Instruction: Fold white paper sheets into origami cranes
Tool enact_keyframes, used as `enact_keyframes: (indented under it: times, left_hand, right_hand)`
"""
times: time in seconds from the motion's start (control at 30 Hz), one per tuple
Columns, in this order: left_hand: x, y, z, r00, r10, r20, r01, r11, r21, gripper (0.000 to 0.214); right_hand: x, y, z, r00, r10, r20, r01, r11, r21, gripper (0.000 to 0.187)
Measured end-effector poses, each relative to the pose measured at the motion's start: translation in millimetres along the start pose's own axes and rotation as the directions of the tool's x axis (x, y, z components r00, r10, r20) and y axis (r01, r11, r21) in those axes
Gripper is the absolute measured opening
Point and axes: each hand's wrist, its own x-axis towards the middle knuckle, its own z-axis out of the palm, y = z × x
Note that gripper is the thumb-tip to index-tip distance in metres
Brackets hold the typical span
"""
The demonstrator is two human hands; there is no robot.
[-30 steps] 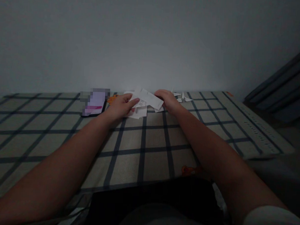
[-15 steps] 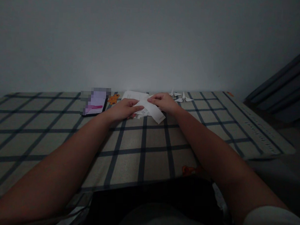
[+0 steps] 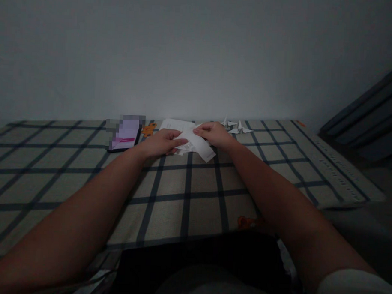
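Between my hands is a folded strip of white paper (image 3: 200, 146), its loose end slanting down to the right and some print showing near the middle. My left hand (image 3: 162, 142) pinches the paper's left side, thumb on top. With thumb and fingertips, my right hand (image 3: 213, 132) grips the upper right of the same paper. Behind them lies another white printed sheet (image 3: 173, 123), partly covered by the hands. Two folded paper cranes, the nearer crane (image 3: 240, 129) and the farther crane (image 3: 228, 122), sit just beyond my right hand.
A phone (image 3: 127, 134) with a lit, partly blurred screen lies left of my left hand. The checked cloth (image 3: 168, 197) covers the table, which meets a plain wall (image 3: 199, 57) at the back. A dark curtain (image 3: 370, 114) hangs at the right.
Almost nothing differs. Both hands keep their hold on the paper, with only a very slight shift of the fingers and the paper's loose end.
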Motion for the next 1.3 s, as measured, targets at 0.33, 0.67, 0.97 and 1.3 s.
enact_keyframes:
  times: [0.33, 0.67, 0.97, 1.3]
  left_hand:
    - [0.1, -2.1, 9.5, 0.999, 0.006, -0.049, -0.018, 0.967, -0.254, 0.034]
    - [1.2, -6.1, 9.6, 0.985, 0.105, -0.139, -0.106, 0.994, 0.005, 0.041]
    - [-4.1, 9.2, 24.6, 0.969, 0.095, -0.226, -0.091, 0.995, 0.028, 0.036]
    - [-4.5, 10.0, 23.2, 0.979, 0.073, -0.19, -0.093, 0.991, -0.098, 0.034]
  right_hand:
    - [-2.5, -4.4, 4.3, 0.998, -0.069, -0.001, 0.069, 0.998, -0.013, 0.025]
    - [-1.8, -5.1, 8.1, 0.997, -0.052, 0.051, 0.05, 0.998, 0.036, 0.031]
    - [0.9, -0.2, 6.6, 0.919, -0.392, -0.034, 0.342, 0.837, -0.427, 0.03]
    - [0.4, -0.8, 5.4, 0.902, -0.429, -0.039, 0.372, 0.823, -0.43, 0.029]
